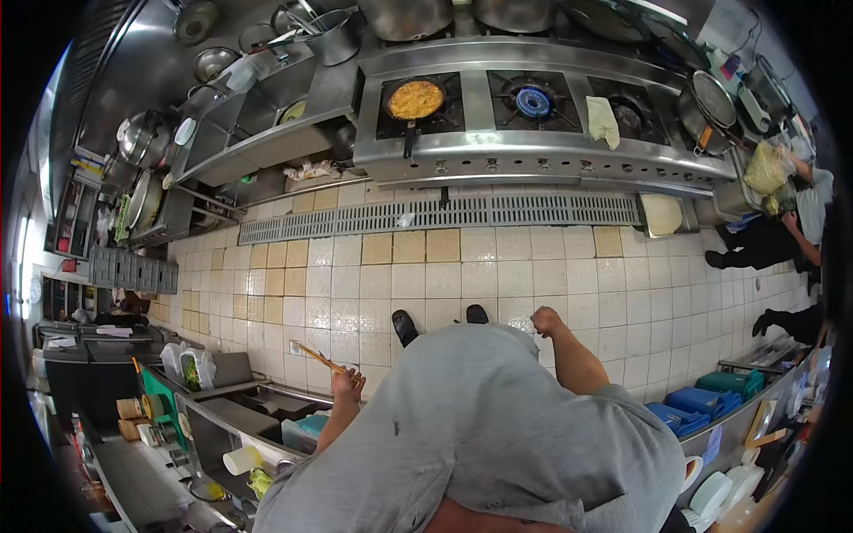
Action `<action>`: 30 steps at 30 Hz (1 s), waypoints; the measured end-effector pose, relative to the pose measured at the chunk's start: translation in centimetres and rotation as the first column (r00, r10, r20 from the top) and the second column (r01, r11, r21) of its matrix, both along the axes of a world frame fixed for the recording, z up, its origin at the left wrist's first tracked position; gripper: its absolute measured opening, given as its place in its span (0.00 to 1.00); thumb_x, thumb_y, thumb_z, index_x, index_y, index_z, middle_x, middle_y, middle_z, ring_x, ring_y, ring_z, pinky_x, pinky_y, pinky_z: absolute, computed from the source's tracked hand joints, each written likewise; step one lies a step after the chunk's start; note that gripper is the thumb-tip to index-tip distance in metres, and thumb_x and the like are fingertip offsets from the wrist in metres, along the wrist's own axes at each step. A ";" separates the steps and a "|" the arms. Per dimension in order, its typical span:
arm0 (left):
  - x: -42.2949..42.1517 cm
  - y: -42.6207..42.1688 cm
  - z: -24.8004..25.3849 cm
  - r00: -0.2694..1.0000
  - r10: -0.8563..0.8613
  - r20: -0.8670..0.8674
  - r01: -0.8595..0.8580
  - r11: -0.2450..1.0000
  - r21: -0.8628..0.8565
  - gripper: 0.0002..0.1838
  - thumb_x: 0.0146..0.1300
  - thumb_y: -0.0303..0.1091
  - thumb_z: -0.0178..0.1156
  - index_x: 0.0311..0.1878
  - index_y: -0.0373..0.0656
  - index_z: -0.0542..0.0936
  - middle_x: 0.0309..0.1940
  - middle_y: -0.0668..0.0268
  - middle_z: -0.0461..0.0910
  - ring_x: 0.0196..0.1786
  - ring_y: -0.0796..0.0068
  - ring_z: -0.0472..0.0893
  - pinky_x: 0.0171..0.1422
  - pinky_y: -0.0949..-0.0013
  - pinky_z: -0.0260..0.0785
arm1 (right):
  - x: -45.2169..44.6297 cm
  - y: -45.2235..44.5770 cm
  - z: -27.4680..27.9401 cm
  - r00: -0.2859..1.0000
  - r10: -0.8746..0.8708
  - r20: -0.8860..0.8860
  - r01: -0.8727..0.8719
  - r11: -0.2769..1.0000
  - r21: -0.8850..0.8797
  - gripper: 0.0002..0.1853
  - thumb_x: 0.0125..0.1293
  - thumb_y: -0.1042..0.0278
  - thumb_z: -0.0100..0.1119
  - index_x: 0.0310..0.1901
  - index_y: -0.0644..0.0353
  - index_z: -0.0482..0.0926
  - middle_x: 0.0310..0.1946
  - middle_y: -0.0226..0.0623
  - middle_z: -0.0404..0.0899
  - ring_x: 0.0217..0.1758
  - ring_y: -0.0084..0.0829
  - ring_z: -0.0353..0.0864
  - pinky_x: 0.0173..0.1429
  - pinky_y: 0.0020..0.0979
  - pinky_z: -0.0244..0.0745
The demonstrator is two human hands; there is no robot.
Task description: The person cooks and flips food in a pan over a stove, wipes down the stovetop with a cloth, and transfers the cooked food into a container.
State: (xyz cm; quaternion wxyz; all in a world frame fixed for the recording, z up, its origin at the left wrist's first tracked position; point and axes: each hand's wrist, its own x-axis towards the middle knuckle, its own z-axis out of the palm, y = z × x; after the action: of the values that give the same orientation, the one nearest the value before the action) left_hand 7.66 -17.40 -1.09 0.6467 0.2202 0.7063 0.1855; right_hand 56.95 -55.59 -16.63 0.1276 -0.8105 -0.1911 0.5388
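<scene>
While the left hand point(346, 383) grasps chopsticks point(322, 358) above the floor point(462, 275), the right hand point(547, 322) is curled into a loose fist, and the pan point(410, 133) of orange-yellow food point(416, 99) sits on the stove point(533, 151), left of a blue flame point(533, 103) and a cloth point(602, 123).

Below you, pale square floor tiles point(462, 275), some of them tan, catch reflected light. A long slotted drain grate point(551, 210) crosses them, just before the steel range point(533, 149) with its 3 front burner bays. To your left stand a steel sink counter point(283, 149) and grey crates point(133, 270); white light glares beyond.
</scene>
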 end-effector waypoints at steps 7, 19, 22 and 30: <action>-1.1 0.2 -0.8 0.994 0.060 0.091 -0.062 0.998 0.024 0.15 0.67 0.29 0.46 0.56 0.56 0.65 0.40 0.66 0.73 0.40 0.64 0.74 0.47 0.51 0.70 | 2.2 4.5 5.1 0.987 -0.153 0.047 0.148 0.984 0.103 0.14 0.64 0.61 0.48 0.36 0.64 0.78 0.21 0.41 0.78 0.23 0.36 0.80 0.27 0.39 0.81; -1.6 0.5 0.9 0.998 0.056 -0.005 -0.056 0.998 0.014 0.15 0.68 0.29 0.46 0.56 0.57 0.65 0.39 0.66 0.73 0.37 0.64 0.74 0.46 0.52 0.71 | 0.6 2.1 4.0 0.983 -0.182 0.020 0.183 0.978 -0.098 0.15 0.63 0.63 0.47 0.28 0.67 0.75 0.23 0.46 0.78 0.26 0.38 0.82 0.29 0.41 0.82; -1.5 2.1 1.0 0.998 0.050 0.027 -0.050 0.999 0.018 0.15 0.69 0.30 0.46 0.56 0.56 0.66 0.39 0.66 0.73 0.38 0.64 0.74 0.46 0.53 0.72 | 0.0 1.2 2.4 0.986 -0.166 -0.023 0.162 0.980 -0.112 0.16 0.63 0.63 0.47 0.26 0.68 0.75 0.24 0.48 0.78 0.27 0.39 0.82 0.29 0.42 0.82; 0.5 5.5 1.8 0.999 0.008 0.048 -0.014 0.993 0.120 0.15 0.69 0.30 0.46 0.57 0.54 0.66 0.41 0.66 0.73 0.40 0.65 0.76 0.47 0.55 0.74 | -0.7 2.1 3.9 0.985 -0.172 0.012 0.173 0.982 -0.079 0.16 0.63 0.63 0.47 0.29 0.68 0.77 0.25 0.47 0.79 0.26 0.40 0.82 0.27 0.39 0.82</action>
State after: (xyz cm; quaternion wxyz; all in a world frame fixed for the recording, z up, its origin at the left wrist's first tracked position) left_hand 8.20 -11.88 0.71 0.6479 0.2504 0.6795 0.2362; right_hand 56.26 -53.50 -12.73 0.1409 -0.8298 -0.0989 0.5308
